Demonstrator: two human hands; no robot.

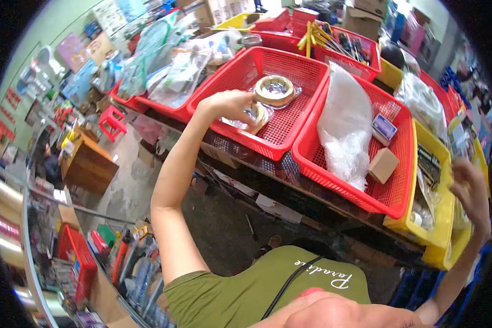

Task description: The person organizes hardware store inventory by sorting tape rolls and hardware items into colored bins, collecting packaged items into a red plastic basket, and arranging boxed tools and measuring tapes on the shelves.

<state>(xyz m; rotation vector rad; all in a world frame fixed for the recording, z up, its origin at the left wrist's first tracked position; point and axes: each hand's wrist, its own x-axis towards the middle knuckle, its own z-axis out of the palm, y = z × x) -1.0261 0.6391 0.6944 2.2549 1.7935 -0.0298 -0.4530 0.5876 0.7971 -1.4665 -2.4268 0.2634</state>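
Observation:
My left hand (pixel 232 105) reaches over the near left part of a red basket (pixel 281 146), its fingers at a tape roll (pixel 258 117) in clear wrap; whether they grip it is hard to tell. Another wrapped tape roll (pixel 274 90) lies just behind it. On the far right, my right hand (pixel 469 183) is raised beside a yellow basket (pixel 444 240), fingers apart and nothing between them. Between my hands, a second red basket (pixel 344 192) holds a large translucent plastic bag (pixel 344 126), a blue and white box (pixel 384 129) and a small brown box (pixel 384 165).
Plastic packets (pixel 180 79) fill a red basket at the left. Behind stand more red baskets, one with yellow-handled tools (pixel 320 37). A red stool (pixel 112 121) and a wooden desk (pixel 88 161) stand on the floor at left. Shelved goods (pixel 136 262) lie at lower left.

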